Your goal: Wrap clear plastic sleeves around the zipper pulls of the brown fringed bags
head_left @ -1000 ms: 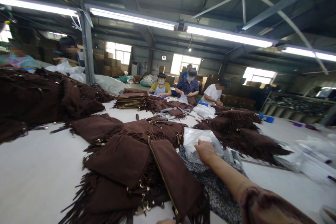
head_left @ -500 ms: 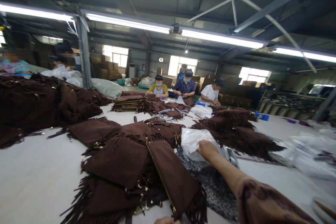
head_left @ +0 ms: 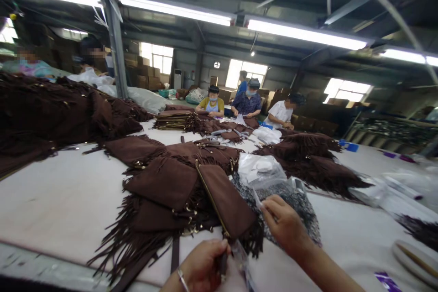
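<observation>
Low in the middle, my left hand (head_left: 205, 262) is closed on a dark strap end (head_left: 223, 265) by the lower corner of a brown fringed bag (head_left: 227, 198). A strip of clear plastic (head_left: 242, 262) hangs beside its fingertips. My right hand (head_left: 284, 223) pinches a thin piece of translucent plastic (head_left: 257, 200), just in front of a clear plastic bag (head_left: 262, 171) with white pieces inside. That bag rests on a speckled black-and-grey cloth (head_left: 290, 200). Other brown fringed bags (head_left: 160, 182) with gold zips and clasps overlap on the left.
Large heaps of brown bags stand at the left (head_left: 51, 114) and right (head_left: 308, 159) of the white table (head_left: 61, 196). A roll of tape (head_left: 415, 260) and a purple packet (head_left: 386, 280) lie at lower right. Several co-workers (head_left: 251, 100) work across the table.
My right hand has drawn back from the clear bag, now with a thin plastic piece in its fingers. My left hand has come further into view, and the camera has tilted down.
</observation>
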The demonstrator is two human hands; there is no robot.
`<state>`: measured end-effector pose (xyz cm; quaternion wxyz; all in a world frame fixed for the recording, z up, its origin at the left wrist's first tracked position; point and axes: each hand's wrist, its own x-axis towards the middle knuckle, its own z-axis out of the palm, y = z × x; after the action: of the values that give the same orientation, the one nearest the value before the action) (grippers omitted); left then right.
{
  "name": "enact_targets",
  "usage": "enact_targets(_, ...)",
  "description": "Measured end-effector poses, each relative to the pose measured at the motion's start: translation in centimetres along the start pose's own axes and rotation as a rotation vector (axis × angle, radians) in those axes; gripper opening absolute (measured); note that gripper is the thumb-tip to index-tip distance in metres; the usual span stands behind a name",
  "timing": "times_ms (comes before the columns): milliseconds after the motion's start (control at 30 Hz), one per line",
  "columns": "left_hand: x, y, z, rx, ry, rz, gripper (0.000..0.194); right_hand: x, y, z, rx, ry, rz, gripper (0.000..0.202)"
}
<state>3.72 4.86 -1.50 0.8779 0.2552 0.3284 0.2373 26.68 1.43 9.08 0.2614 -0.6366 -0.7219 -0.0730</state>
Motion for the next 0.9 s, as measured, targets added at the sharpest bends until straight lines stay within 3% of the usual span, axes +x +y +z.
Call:
enact_targets(133, -1.3, 0.4, 1.1, -0.096, -0.104, -0.072, 0.022, -7.7, -4.4, 2.0, -0.012, -0.058, -0.105, 0.020)
enact_targets(267, -1.7, 0.5, 1.5, -0.119, -0.129, -0.129, 0.020, -11.3, -6.6, 3.7, -0.132, -0.105, -0.113, 0.019)
enact_targets(500, -1.9, -0.3, 2.0, -0.006, -0.043, -0.108, 0.020, -11.1, -7.8, 4.6, -0.185, -0.085, -0.127, 0.020)
enact_targets(733, -1.3, -1.4, 2.2, 0.170, 0.015, -0.064, 0.029, -11.6, -8.4, 4.5, -0.009, -0.106, -0.148, 0.008)
enact_targets(800, -1.2, -1.7, 2.1, 0.182, 0.036, -0.035, 0.030, -12.1, -7.8, 4.0, 0.127, -0.126, -0.048, 0.013)
enact_targets(900, -1.0, -1.9, 2.0, 0.176, 0.056, -0.017, 0.032, -12.3, -6.2, 3.4, 0.355, -0.132, 0.305, 0.028)
